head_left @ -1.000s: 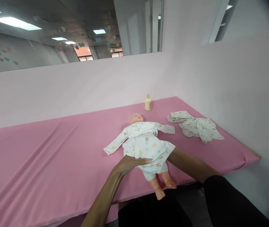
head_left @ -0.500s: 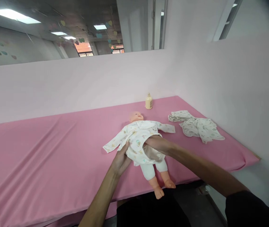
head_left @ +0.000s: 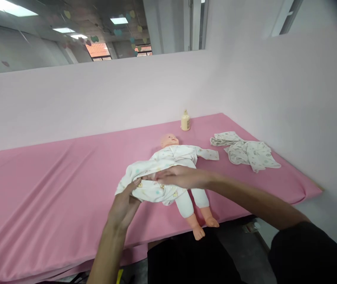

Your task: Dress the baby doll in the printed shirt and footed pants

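Note:
A baby doll [head_left: 169, 140] lies on its back, its head toward the wall and its bare feet at the bed's front edge. It wears white leggings [head_left: 184, 205] and a white patterned baby shirt [head_left: 173, 154]. My left hand [head_left: 126, 205] grips the shirt's cloth at the doll's side, thumb on top, and holds it bunched and pulled out to the left. My right hand [head_left: 177, 176] reaches across the doll's middle, fingers closed together within the shirt's folds. What those fingertips hold is hidden by cloth. One sleeve [head_left: 210, 154] lies stretched out to the right.
A pink sheet [head_left: 53, 189] covers the bed. A cream pump bottle [head_left: 185, 121] stands behind the doll's head. Crumpled patterned baby clothes [head_left: 248, 152] lie at the right. White walls [head_left: 97, 94] border the back and right, with a mirror [head_left: 68, 35] above.
My left hand has moved left, drawing the shirt out with it. My right hand has come out from under the hem and shifted left to the bunched cloth. The view has tilted slightly down.

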`<state>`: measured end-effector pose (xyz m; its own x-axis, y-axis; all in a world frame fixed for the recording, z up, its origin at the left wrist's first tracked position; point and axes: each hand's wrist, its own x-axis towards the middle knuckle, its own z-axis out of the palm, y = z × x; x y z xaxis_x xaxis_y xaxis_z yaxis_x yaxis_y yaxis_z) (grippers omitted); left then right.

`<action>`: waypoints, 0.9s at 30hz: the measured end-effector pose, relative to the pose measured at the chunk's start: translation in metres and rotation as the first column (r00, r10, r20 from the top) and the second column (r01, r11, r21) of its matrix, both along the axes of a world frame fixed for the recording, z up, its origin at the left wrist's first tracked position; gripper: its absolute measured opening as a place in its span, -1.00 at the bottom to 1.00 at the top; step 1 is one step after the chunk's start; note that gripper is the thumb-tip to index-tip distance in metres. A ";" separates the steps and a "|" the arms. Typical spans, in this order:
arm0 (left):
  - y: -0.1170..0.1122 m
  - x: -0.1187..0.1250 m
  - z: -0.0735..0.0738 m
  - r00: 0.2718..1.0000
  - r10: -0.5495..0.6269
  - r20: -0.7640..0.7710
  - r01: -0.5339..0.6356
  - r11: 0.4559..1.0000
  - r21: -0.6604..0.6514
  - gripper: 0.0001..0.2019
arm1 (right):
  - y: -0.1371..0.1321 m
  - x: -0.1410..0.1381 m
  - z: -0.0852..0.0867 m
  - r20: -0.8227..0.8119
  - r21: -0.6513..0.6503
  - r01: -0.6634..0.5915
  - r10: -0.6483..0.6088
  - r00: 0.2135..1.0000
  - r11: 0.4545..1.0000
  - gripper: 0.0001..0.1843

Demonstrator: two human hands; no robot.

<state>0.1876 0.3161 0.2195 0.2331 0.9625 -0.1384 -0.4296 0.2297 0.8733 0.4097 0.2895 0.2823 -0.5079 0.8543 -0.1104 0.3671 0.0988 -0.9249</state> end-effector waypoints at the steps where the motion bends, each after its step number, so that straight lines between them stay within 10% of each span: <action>1: 0.004 -0.011 0.001 1.000 0.005 -0.005 -0.005 1.000 -0.003 -0.82 | -0.012 0.006 0.003 0.001 0.019 -0.066 0.066 0.998 0.998 -0.53; 5: 0.019 -0.043 -0.005 0.997 0.078 0.022 -0.075 0.991 -0.106 -0.91 | -0.057 0.032 -0.009 0.072 0.069 0.005 -0.010 0.997 0.998 -0.54; 11: 0.024 -0.057 -0.036 0.941 0.304 0.149 -0.245 0.916 -0.316 -0.78 | -0.067 0.038 -0.085 0.274 -0.132 0.309 -0.265 0.925 0.942 -0.64; 16: 0.002 -0.043 -0.057 0.932 0.322 0.166 -0.250 0.903 -0.349 -0.70 | -0.072 0.019 -0.126 0.087 -0.229 0.338 -0.327 0.941 0.913 -0.58; 22: -0.031 -0.015 -0.062 0.972 0.219 0.083 -0.178 0.920 -0.349 -0.63 | -0.063 0.005 -0.116 -0.134 -0.533 0.310 -0.440 0.888 0.787 -0.53; 27: -0.054 -0.004 -0.053 0.995 0.090 0.048 -0.061 0.906 -0.418 -0.61 | -0.053 -0.009 -0.083 -0.398 -0.558 0.168 -0.440 0.805 0.813 -0.66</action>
